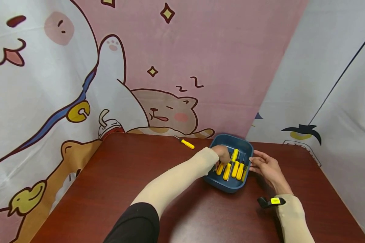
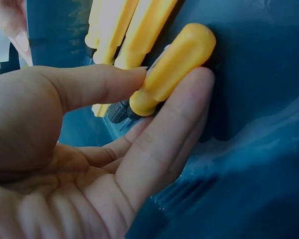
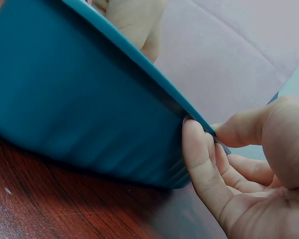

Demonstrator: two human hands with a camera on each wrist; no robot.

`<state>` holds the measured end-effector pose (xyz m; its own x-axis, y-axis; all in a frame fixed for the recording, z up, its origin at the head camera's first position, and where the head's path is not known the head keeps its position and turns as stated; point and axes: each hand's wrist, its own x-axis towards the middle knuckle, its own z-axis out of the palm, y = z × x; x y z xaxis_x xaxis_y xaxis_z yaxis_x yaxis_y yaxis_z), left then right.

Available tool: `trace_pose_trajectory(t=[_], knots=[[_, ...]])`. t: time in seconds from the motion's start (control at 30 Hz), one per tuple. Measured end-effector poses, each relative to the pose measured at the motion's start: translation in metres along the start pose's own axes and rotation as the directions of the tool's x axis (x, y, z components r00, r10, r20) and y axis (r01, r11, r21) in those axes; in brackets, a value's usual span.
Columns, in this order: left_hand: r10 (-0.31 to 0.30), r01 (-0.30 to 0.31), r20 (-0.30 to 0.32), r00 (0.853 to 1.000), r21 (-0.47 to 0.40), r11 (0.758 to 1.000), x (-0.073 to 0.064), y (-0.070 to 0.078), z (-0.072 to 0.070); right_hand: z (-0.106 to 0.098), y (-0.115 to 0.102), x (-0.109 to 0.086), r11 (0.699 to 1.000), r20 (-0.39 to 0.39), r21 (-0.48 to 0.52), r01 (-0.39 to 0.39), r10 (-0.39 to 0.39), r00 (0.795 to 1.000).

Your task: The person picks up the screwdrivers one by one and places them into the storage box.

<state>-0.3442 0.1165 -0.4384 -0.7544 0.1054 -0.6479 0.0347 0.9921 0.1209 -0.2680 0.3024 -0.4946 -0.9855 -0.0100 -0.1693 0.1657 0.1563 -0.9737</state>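
Observation:
In the head view, my left hand (image 1: 222, 153) reaches down inside a blue plastic bin (image 1: 228, 186). The left wrist view shows its thumb and forefinger pinching the yellow handle of a screwdriver (image 2: 173, 64); the shaft is mostly hidden. Several more yellow-handled screwdrivers (image 1: 235, 168) lie beside it on the bin's floor. My right hand (image 1: 269, 170) is at the bin's right side. Up close in the right wrist view, its thumb and fingers pinch the rim (image 3: 154, 82), thumb on one side and fingertips on the other.
One loose screwdriver (image 1: 187, 144) with a yellow handle lies on the dark red-brown table (image 1: 134, 162), left of the bin near the back edge. A cartoon-printed cloth (image 1: 225, 67) hangs behind the table. A black strap device (image 1: 270, 201) sits on the right wrist.

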Motion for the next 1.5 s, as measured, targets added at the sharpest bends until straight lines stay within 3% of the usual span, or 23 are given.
trace_pose_trajectory(t=[0.23, 0.43, 0.67, 0.93, 1.0, 1.13, 1.27, 1.5], knots=[[-0.041, 0.04, -0.011, 0.999, -0.066, 0.997, -0.004, 0.0, 0.001, -0.001, 0.0, 0.0, 1.0, 0.018, 0.004, -0.002, 0.002, 1.0], [-0.033, 0.032, -0.03, 0.999, -0.054, 0.998, -0.008, -0.001, -0.001, -0.001, 0.0, -0.001, 1.0, 0.02, 0.011, 0.003, -0.003, 1.0], [0.027, -0.03, -0.06, 0.998, -0.037, 0.999, -0.017, -0.008, -0.006, 0.0, 0.0, 0.0, 1.0, 0.01, -0.012, -0.002, 0.002, 1.0], [0.07, -0.078, -0.096, 0.993, -0.078, 0.994, -0.03, -0.014, -0.011, 0.0, -0.001, -0.001, 1.0, 0.005, -0.017, 0.003, -0.003, 1.0], [0.108, -0.117, -0.12, 0.987, -0.062, 0.991, -0.03, -0.017, -0.01, 0.001, -0.002, -0.001, 1.0, 0.007, -0.017, 0.004, -0.004, 1.0], [0.233, -0.241, -0.203, 0.951, -0.017, 0.97, -0.032, -0.024, -0.005, 0.0, -0.002, -0.002, 1.0, 0.006, -0.019, 0.001, -0.001, 1.0], [0.35, -0.364, -0.263, 0.899, -0.004, 0.931, -0.034, -0.031, -0.004, 0.0, -0.002, -0.002, 1.0, 0.007, -0.019, 0.002, -0.002, 1.0], [0.495, -0.52, -0.328, 0.805, 0.012, 0.854, -0.038, -0.046, -0.005, 0.0, -0.002, -0.001, 1.0, 0.003, -0.02, -0.003, 0.003, 1.0]])
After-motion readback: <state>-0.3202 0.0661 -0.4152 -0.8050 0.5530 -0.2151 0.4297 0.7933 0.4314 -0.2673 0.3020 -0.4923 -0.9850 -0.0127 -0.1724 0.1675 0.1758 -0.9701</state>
